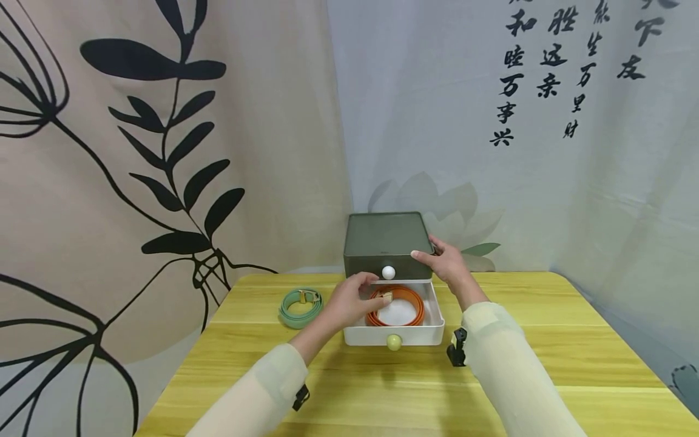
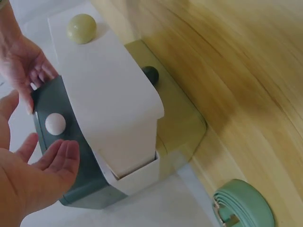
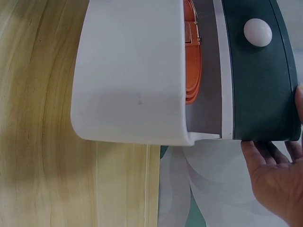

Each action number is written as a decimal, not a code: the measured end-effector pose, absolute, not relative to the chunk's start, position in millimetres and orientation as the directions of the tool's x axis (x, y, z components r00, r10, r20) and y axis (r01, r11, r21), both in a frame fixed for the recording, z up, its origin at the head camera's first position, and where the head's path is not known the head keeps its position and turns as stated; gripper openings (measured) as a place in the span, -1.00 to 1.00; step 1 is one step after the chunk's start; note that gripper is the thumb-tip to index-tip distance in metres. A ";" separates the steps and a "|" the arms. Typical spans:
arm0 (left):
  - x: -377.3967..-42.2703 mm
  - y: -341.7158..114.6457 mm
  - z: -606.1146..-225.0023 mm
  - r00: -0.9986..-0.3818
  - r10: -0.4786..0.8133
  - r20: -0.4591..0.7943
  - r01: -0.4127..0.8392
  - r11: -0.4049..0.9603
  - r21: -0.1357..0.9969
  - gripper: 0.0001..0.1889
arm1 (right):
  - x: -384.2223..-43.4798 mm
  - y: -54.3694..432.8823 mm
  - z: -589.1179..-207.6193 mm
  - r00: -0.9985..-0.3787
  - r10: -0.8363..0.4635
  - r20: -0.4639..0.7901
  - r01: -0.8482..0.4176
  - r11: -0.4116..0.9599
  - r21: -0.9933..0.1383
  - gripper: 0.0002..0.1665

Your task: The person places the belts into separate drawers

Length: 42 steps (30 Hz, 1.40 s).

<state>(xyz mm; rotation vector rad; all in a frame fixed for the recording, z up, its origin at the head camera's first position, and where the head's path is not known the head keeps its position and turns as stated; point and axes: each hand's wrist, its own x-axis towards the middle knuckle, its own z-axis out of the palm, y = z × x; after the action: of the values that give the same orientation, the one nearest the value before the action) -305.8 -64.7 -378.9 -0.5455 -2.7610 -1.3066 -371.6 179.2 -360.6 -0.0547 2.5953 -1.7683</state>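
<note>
A small chest of drawers (image 1: pixel 388 233) stands at the table's back with a dark green top tier. Its white drawer (image 1: pixel 357 335), with a pale yellow knob (image 1: pixel 394 342), is pulled out. Inside lies a coiled orange belt (image 1: pixel 419 308) with a gold buckle. My left hand (image 1: pixel 349 301) hovers over the drawer's left side, fingers loosely bent; its thumb overlaps the buckle in the head view. In the left wrist view that hand's palm shows nothing held. My right hand (image 1: pixel 449 264) grips the top tier's right front corner, thumb on the top edge, fingers along the side.
A coiled green belt (image 1: pixel 301 308) lies on the wooden table (image 1: pixel 524 340), left of the chest. The top tier's drawer has a white knob (image 1: pixel 388 272). Below the white drawer is an olive tier (image 2: pixel 182 118) with a dark knob (image 2: pixel 150 74). A printed curtain (image 1: pixel 284 152) hangs close behind.
</note>
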 end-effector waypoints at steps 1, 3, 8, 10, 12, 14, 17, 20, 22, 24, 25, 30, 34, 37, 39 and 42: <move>-304.4 -64.6 -378.0 -0.939 0.288 0.186 0.326 0.579 0.747 -0.37 | -371.5 179.1 -360.5 -0.999 -0.028 0.017 -0.026 0.364 -0.931 -0.01; -301.6 -64.4 -376.0 -0.941 0.278 0.194 0.323 0.567 0.758 -0.36 | -371.5 179.1 -360.4 -1.000 -0.026 0.011 -0.020 0.362 -0.932 0.00; -293.1 -64.7 -372.5 -0.944 0.262 0.201 0.316 0.540 0.780 -0.34 | -371.0 178.3 -360.2 -1.000 -0.026 0.001 -0.010 0.362 -0.932 0.00; -289.4 -65.1 -372.2 -0.946 0.256 0.197 0.308 0.531 0.790 -0.33 | -370.5 177.9 -360.0 -1.000 -0.028 -0.002 -0.009 0.363 -0.932 0.01; -285.8 -65.6 -372.5 -0.950 0.247 0.191 0.296 0.523 0.799 -0.33 | -370.1 177.6 -359.9 -1.000 -0.029 -0.003 -0.008 0.361 -0.933 0.01; -283.1 -65.9 -373.7 -0.953 0.236 0.192 0.291 0.522 0.802 -0.36 | -369.8 177.6 -359.7 -1.000 -0.028 -0.002 -0.008 0.358 -0.934 0.00; -279.6 -66.0 -376.2 -0.952 0.230 0.200 0.294 0.516 0.804 -0.40 | -370.0 177.9 -359.5 -1.000 -0.026 0.004 -0.013 0.356 -0.934 0.00; -276.5 -65.8 -379.7 -0.950 0.231 0.212 0.303 0.499 0.812 -0.43 | -370.5 178.4 -359.6 -1.000 -0.026 0.004 -0.013 0.360 -0.933 0.00; -274.4 -65.6 -382.4 -0.945 0.237 0.223 0.314 0.480 0.820 -0.45 | -370.9 178.7 -360.0 -1.000 -0.026 0.003 -0.013 0.360 -0.933 0.00; -272.0 -65.5 -385.4 -0.942 0.243 0.230 0.321 0.461 0.827 -0.48 | -371.4 178.9 -360.4 -1.000 -0.026 0.003 -0.012 0.355 -0.935 0.00; -270.6 -65.6 -386.9 -0.942 0.247 0.228 0.321 0.454 0.831 -0.50 | -371.7 179.0 -360.6 -1.000 -0.026 0.003 -0.012 0.353 -0.936 0.00; -262.4 -66.1 -394.3 -0.942 0.253 0.220 0.313 0.429 0.847 -0.52 | -372.2 179.1 -360.6 -1.000 -0.026 0.007 -0.015 0.355 -0.935 0.00; -256.6 -65.6 -400.2 -0.943 0.244 0.225 0.309 0.399 0.863 -0.54 | -372.2 178.9 -360.2 -1.000 -0.024 0.005 -0.013 0.363 -0.932 0.00; -252.5 -65.0 -404.1 -0.944 0.235 0.230 0.307 0.373 0.876 -0.55 | -372.4 179.0 -360.1 -1.000 -0.020 0.002 -0.009 0.363 -0.932 0.00; -250.7 -64.6 -407.3 -0.943 0.226 0.245 0.315 0.359 0.878 -0.56 | -372.6 179.1 -360.1 -1.000 -0.018 0.000 -0.007 0.364 -0.931 0.01; -249.2 -64.0 -411.7 -0.940 0.205 0.271 0.328 0.339 0.882 -0.57 | -372.8 179.4 -360.1 -1.000 -0.016 0.000 -0.006 0.368 -0.930 0.01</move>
<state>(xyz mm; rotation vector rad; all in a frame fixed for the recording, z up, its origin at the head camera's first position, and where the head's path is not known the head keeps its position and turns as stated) -249.2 -64.0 -411.7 -0.4958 -2.4774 -1.6722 -372.8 179.4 -360.1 -0.0210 2.5909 -1.7608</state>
